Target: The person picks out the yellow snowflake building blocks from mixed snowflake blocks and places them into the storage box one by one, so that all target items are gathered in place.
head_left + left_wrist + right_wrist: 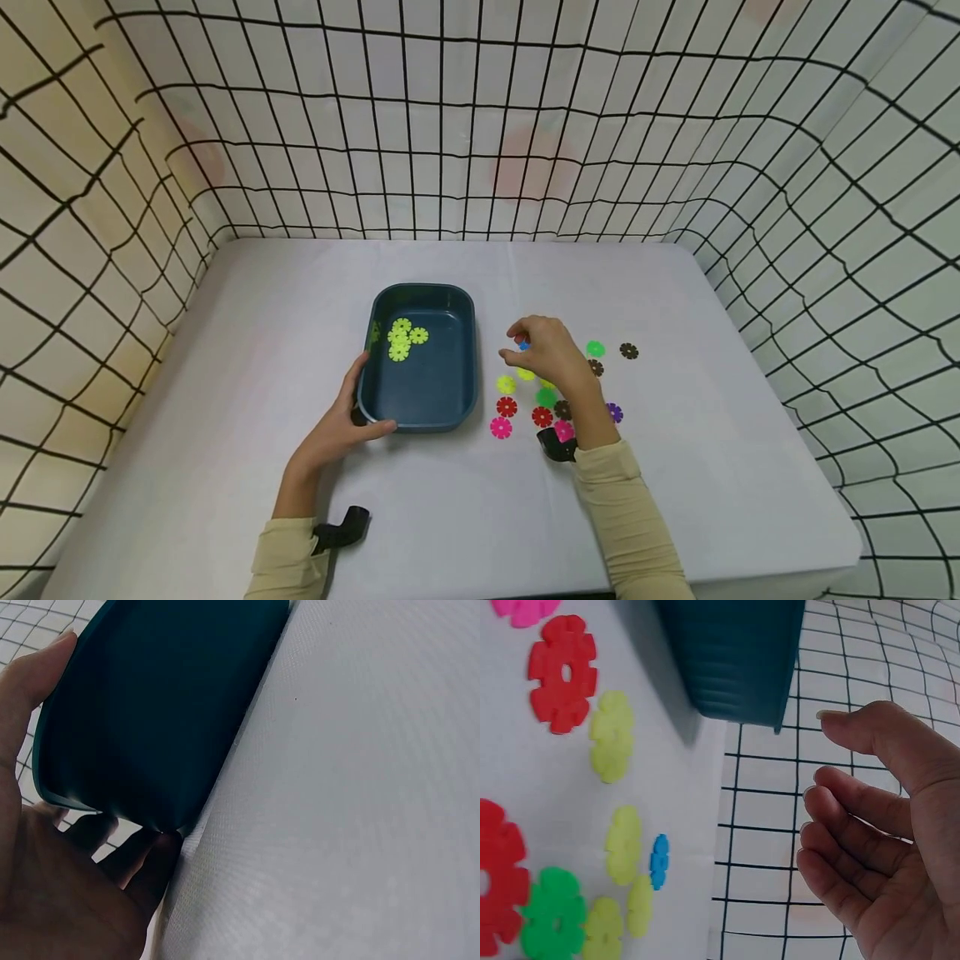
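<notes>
A dark teal plastic tray point(431, 392) stands on the white table, with several yellow flower-shaped discs point(400, 340) bunched in its far left part. My left hand point(336, 432) holds the tray by its near left corner, the thumb along the near rim and the fingers against the left wall. To the right of the tray, my right hand point(553, 354) hovers above loose flower discs, thumb and fingers apart and nothing between them. Below it lie a yellow disc point(506, 384), a red disc point(507, 407) and a blue disc point(658, 862). The hand and forearm partly cover some discs.
More discs lie about the right forearm: pink point(501, 427), green point(596, 349), brown point(629, 351) and purple point(615, 412). A black wire grid point(480, 150) encloses the table at the back and both sides. Each wrist carries a black camera mount point(343, 528).
</notes>
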